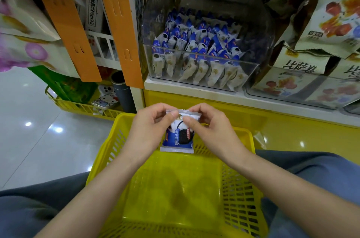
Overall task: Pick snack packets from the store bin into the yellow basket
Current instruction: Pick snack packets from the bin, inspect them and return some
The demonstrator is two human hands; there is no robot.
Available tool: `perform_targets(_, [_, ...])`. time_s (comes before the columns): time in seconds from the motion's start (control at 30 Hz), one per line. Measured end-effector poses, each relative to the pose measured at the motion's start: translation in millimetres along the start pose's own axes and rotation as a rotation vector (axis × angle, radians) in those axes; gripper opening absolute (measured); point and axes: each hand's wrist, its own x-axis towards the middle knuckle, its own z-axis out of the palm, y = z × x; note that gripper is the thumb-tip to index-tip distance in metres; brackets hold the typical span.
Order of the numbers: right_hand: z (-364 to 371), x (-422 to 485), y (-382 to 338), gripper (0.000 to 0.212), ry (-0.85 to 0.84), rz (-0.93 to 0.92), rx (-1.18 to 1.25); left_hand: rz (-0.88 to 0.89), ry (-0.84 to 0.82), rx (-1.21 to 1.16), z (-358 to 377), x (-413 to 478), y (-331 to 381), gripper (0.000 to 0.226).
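Fingers point(172, 116) of left hand point(150, 122) and right hand point(211, 123) pinch one packet point(178, 138) by its top seam, dangling over the basket point(241, 198) at its twelve o'clock rim, bin point(260, 25) beyond. Released too far forward, I reckon it clips that rim and drops to the floor point(39, 130).

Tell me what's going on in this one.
A person pinches one blue and white snack packet by its top edge with the left hand and right hand, holding it over the yellow basket. No packet lies in the basket yet. The clear bin ahead holds many more like it.
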Motion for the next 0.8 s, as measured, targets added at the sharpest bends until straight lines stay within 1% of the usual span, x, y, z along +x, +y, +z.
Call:
perform_targets(0.07, [-2, 1, -1, 0.020, 0.025, -0.053, -0.073, 0.006, -0.012, 0.002, 0, 0, 0, 0.020])
perform_targets(0.2, [-3, -2, -3, 0.006, 0.032, -0.216, -0.300, -0.018, -0.037, 0.039, 0, -2, 1, 0.014])
perform_targets(0.27, [-3, -4, -5, 0.007, 0.020, -0.224, -0.311, -0.017, -0.040, 0.032, 0, -3, 2, 0.015])
perform_targets(0.3, [-3, -3, -6, 0.008, 0.014, -0.188, -0.258, -0.008, -0.039, 0.032, 0, -3, 3, 0.015])
perform_targets(0.37, [-4, 0, -10, 0.010, -0.011, -0.053, -0.067, 0.019, -0.039, 0.054, 0, -4, 5, 0.015])
perform_targets(0.47, [-3, 3, -12, 0.017, -0.070, 0.235, 0.293, 0.039, -0.026, 0.061, 1, -4, 5, 0.008])
perform_targets(0.5, [-4, 4, -13, 0.018, -0.073, 0.314, 0.373, 0.029, -0.004, 0.049, 2, -3, 4, 0.007])
perform_targets(0.53, [-4, 4, -13, 0.018, -0.060, 0.354, 0.416, 0.022, 0.046, 0.055, 2, -3, 2, 0.014])
perform_targets(0.57, [-5, 5, -12, 0.019, -0.032, 0.341, 0.415, 0.026, 0.114, 0.092, 2, -2, 0, 0.022])
perform_targets(0.6, [-6, 6, -10, 0.018, 0.014, 0.278, 0.358, 0.032, 0.179, 0.156, 1, -1, -1, 0.026])
perform_targets(0.63, [-7, 8, -8, 0.018, 0.069, 0.183, 0.254, 0.020, 0.223, 0.216, 0, 0, -1, 0.025])
perform_targets(0.67, [-8, 9, -7, 0.016, 0.123, 0.081, 0.136, -0.031, 0.230, 0.228, -1, 1, -2, 0.018])
perform_targets(0.7, [-9, 9, -7, 0.013, 0.164, -0.015, 0.040, -0.127, 0.210, 0.155, 0, 2, -2, 0.011])
perform_targets(0.73, [-9, 8, -7, 0.008, 0.184, -0.112, -0.021, -0.258, 0.173, 0.020, 1, 2, 0, 0.019])
perform_targets(0.77, [-9, 7, -6, 0.003, 0.181, -0.209, -0.073, -0.402, 0.115, -0.174, 2, 3, 1, 0.031])
perform_targets(0.8, [-8, 5, -4, 0.002, 0.165, -0.299, -0.143, -0.506, 0.057, -0.360, 1, 2, 4, 0.039])
